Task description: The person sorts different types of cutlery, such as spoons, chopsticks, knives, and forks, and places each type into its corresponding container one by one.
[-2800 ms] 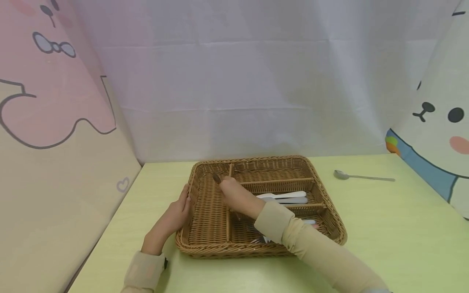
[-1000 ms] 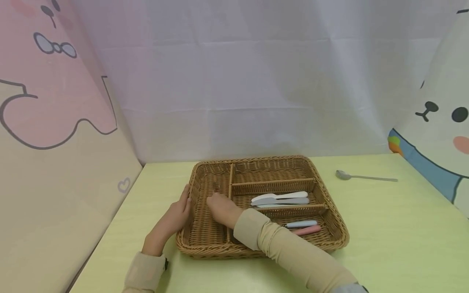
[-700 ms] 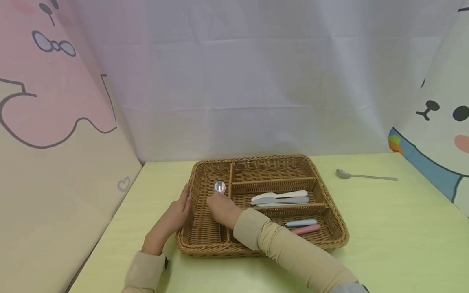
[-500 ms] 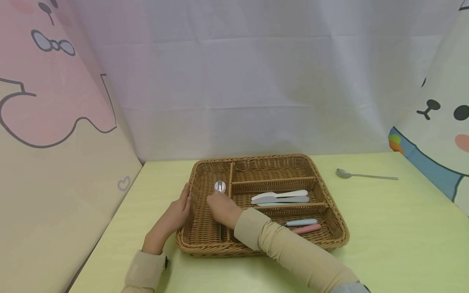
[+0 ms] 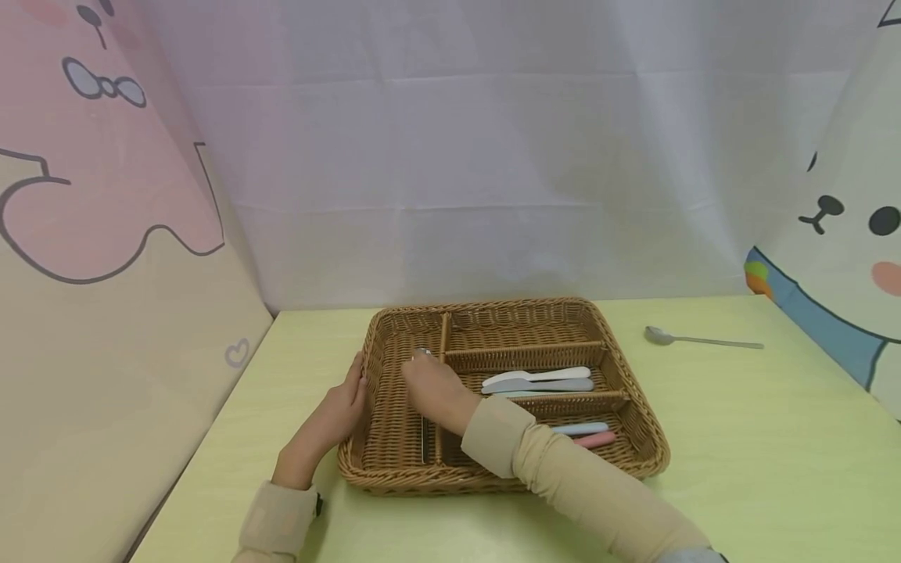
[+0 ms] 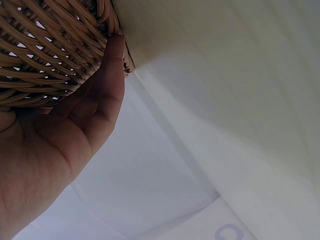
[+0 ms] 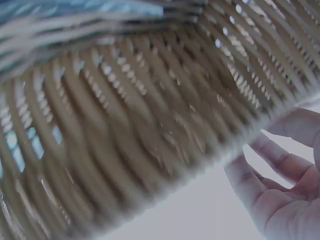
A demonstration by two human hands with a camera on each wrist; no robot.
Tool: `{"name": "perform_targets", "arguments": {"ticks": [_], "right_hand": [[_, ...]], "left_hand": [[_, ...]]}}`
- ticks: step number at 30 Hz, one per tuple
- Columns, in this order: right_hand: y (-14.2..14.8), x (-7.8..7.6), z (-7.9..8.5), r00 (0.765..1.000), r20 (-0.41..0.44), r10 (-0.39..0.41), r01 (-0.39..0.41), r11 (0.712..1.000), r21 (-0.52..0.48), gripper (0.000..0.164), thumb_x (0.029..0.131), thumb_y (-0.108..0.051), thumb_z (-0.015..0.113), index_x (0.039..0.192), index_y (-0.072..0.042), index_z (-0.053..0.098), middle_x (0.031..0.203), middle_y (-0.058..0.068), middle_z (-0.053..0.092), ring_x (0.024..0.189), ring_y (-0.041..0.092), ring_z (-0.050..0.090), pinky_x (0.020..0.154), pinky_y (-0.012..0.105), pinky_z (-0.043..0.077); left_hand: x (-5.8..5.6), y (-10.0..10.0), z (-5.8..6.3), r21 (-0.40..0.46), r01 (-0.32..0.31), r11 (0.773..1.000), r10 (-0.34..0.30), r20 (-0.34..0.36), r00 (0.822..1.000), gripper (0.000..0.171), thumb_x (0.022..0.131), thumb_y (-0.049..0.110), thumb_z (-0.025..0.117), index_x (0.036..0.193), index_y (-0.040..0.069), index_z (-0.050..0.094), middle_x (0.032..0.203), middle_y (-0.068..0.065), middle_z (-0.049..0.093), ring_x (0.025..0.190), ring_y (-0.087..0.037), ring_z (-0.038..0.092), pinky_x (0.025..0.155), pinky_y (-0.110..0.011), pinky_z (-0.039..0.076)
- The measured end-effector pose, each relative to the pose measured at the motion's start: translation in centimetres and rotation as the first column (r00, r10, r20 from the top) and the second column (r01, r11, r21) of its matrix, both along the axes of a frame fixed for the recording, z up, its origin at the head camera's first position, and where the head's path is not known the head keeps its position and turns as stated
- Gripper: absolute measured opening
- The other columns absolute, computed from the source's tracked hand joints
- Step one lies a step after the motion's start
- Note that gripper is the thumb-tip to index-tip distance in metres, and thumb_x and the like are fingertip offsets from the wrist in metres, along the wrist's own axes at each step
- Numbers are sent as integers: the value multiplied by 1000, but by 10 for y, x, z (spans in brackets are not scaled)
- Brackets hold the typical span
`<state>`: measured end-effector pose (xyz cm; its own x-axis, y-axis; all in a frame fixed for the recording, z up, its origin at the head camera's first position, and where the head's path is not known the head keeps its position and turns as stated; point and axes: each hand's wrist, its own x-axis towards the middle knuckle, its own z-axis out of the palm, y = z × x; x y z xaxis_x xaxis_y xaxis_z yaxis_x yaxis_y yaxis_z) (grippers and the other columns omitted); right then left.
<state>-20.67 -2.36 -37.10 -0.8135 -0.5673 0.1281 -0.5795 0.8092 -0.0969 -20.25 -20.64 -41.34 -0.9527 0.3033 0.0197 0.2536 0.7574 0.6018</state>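
A wicker cutlery basket [image 5: 390, 475] with divided compartments stands on the table. My left hand [image 5: 339, 413] rests against its left outer wall; the left wrist view shows straight fingers [image 6: 112, 65] along the weave. Over the long left compartment is my right hand [image 5: 438, 391]. Beneath it lies a metal spoon [image 5: 425, 446], its handle toward the front and its bowl mostly covered by the hand. In the right wrist view the fingers [image 7: 272, 152] are spread apart with nothing between them, right at the wicker. Several table knives [image 5: 538, 385] fill the middle compartment.
Two pieces of cutlery, one with a light blue handle [image 5: 580, 428] and one with a pink handle [image 5: 596, 439], lie in the front right compartment, partly behind the right sleeve. Another spoon [image 5: 662, 336] lies on the yellow table [image 5: 760, 438]. A cloth wall stands behind.
My right hand brought the spoon into the left compartment, laid it lengthwise and let go. The hand has just shifted slightly up and right. My left hand stays against the basket.
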Motion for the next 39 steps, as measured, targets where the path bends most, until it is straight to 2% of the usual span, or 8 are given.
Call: {"name": "perform_targets", "arguments": {"ticks": [3,8,13,18,25,29,32,39], "right_hand": [[7,-1,7,1000,25,-14,15,1000,-27,12,88,1,53,91,-1,64,102,18,62,76,17,61,52,17,53],[18,-2,13,998,43,-34,39,992,-118,14,84,4,57,93,-1,66,95,15,61,74,18,59,52,22,53],[30,-5,19,997,11,-80,80,991,-106,20,83,-1,59,101,-4,66,94,15,64,77,22,62,55,30,57],[48,-10,25,991,-48,-126,121,987,-103,14,85,-2,54,91,-5,66,80,10,64,63,17,57,46,29,52],[80,-16,35,980,-35,-194,189,975,-117,10,86,-3,53,78,-5,59,63,6,55,49,14,43,39,26,35],[100,-20,37,973,-55,-226,217,967,-137,10,86,-1,52,85,-2,61,58,6,50,44,12,36,38,25,26],[115,-24,37,965,-62,-255,244,959,-141,10,86,0,52,87,-1,62,57,6,48,43,12,35,37,25,24],[149,-30,37,946,-38,-323,313,936,-161,13,86,-1,51,74,-4,56,53,5,48,42,13,35,38,26,27]], "left_hand": [[0,0,0,1,0,1000,0,-3,1000,52,102,19,20,144,-3,-2,134,-39,35,110,-45,49,91,-58,44],[0,0,-1,-2,3,1000,-3,-12,1000,52,102,18,20,144,-4,-2,134,-39,35,108,-44,51,89,-57,46],[0,1,0,-2,2,1000,-2,-14,1000,52,102,18,21,144,-4,-1,133,-39,37,107,-44,51,88,-57,47],[0,1,0,-5,-1,1000,1,-21,1000,52,102,18,20,144,-4,0,131,-40,38,105,-44,53,86,-56,48],[1,1,0,1,8,1000,-8,-31,999,51,102,18,21,144,-4,0,132,-39,38,107,-45,51,87,-57,47],[1,1,0,-2,9,1000,-9,-35,999,51,102,18,20,144,-4,1,131,-40,38,107,-45,51,87,-57,47],[1,1,0,-4,6,1000,-6,-36,999,51,102,18,21,144,-5,1,131,-40,38,107,-45,52,87,-57,47],[1,1,-1,-2,6,1000,-6,-33,999,51,102,18,21,144,-4,0,132,-40,37,108,-45,51,87,-57,47]]}}
